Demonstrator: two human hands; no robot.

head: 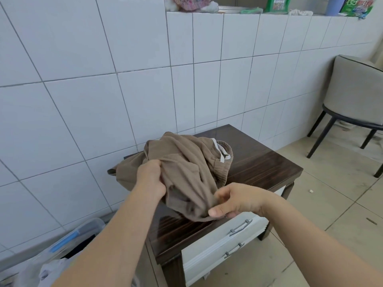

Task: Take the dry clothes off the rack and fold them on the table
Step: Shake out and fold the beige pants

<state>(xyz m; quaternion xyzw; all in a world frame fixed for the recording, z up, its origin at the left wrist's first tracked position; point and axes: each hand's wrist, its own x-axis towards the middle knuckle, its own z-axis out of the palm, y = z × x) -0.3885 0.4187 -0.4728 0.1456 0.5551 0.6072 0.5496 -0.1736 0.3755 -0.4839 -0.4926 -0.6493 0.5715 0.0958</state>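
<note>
A crumpled brown garment (186,162) with an elastic waistband and a pale drawstring lies bunched on the dark wooden table (261,162). My left hand (151,179) grips a fold at the garment's left side. At the near edge, my right hand (234,200) pinches the fabric's hem between thumb and fingers. No drying rack is in view.
The table has two white drawers (217,243) with metal handles and stands against a white tiled wall (83,79). A clear plastic bin (68,245) sits on the floor at the left. A grey chair (356,96) stands at the right. Bags and packets line the ledge (228,9) above.
</note>
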